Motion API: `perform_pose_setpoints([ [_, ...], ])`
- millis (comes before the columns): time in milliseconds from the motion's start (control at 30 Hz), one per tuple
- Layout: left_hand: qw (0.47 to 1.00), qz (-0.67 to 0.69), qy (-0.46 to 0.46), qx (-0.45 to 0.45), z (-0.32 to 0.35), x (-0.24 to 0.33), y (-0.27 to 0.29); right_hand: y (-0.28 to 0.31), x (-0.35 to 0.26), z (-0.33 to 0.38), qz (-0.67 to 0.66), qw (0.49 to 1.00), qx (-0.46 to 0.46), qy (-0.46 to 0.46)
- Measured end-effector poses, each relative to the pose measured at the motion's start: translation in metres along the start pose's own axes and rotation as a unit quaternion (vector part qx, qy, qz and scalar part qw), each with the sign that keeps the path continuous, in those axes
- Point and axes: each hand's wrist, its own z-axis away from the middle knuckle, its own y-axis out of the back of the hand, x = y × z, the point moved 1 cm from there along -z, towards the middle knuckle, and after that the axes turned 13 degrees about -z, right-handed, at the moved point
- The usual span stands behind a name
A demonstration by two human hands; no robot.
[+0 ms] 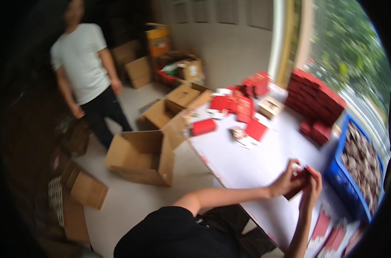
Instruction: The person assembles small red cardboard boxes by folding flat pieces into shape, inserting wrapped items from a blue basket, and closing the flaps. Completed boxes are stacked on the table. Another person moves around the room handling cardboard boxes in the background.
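Above the right part of the white table (264,172), both my hands are closed on a small dark red box (295,185). My left hand (283,179) grips its left side with the fingers curled, and my right hand (312,189) holds the right side. The box is tilted, and motion blur hides whether its flaps are folded in. Nearest to my right hand is a blue crate (339,176) full of small brownish-white pieces (362,161) that I cannot make out. Flat red-and-white cartons (322,224) lie at the table's near right edge.
Dark red boxes (313,96) are stacked by the window. Loose red cartons (245,109) and an open pale box (270,107) lie at the table's far end. Open cardboard boxes (139,157) stand on the floor at left. A person in a white T-shirt (81,60) stands beyond them.
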Motion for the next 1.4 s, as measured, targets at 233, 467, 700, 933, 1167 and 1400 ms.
perform_pose_setpoints([
  [233,0.993,-0.072,0.064,-0.068,-0.009,-0.012,-0.019,0.027,-0.012,0.004,-0.017,0.999,0.0,-0.028],
  [467,0.983,-0.144,0.049,-0.102,0.004,-0.014,-0.021,0.027,-0.014,0.015,0.08,0.994,0.059,-0.037],
  [700,0.986,-0.104,0.084,-0.099,0.006,-0.01,-0.02,0.029,-0.013,0.015,0.024,0.998,0.022,-0.062],
  [933,0.988,-0.099,0.063,-0.097,0.003,-0.011,-0.016,0.03,-0.01,0.013,0.143,0.987,-0.068,-0.01],
  [1167,0.99,-0.09,0.074,-0.074,-0.003,-0.008,-0.011,0.024,-0.013,0.012,0.243,0.965,-0.092,0.036],
  [1400,0.979,-0.142,0.043,-0.139,-0.013,-0.011,-0.01,0.035,-0.004,0.01,0.125,0.991,0.049,-0.004],
])
